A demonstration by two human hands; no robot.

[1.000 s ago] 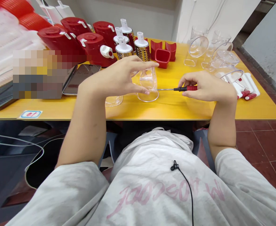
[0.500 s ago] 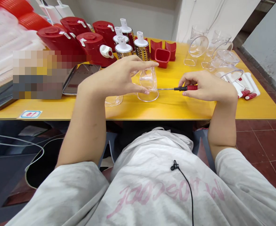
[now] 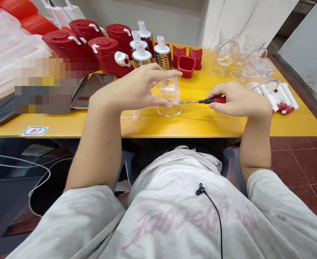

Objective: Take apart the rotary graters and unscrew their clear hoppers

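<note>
My left hand (image 3: 137,88) grips a clear plastic housing (image 3: 170,97) that rests on the yellow table (image 3: 196,122), thumb below and fingers over its top. My right hand (image 3: 235,99) is closed round the red and black handle of a small screwdriver (image 3: 201,101). The metal shaft lies level and its tip meets the right side of the clear housing. A second clear piece (image 3: 130,115) lies on the table under my left wrist.
Red drum bodies (image 3: 104,50), metal grater cones (image 3: 162,54) and red cups (image 3: 187,64) stand at the back. Clear housings (image 3: 245,59) and white-red parts (image 3: 281,100) sit at the right. A phone (image 3: 92,90) lies at the left.
The fingers of my right hand have shifted a little on the screwdriver handle. The left hand and the clear housing stay put.
</note>
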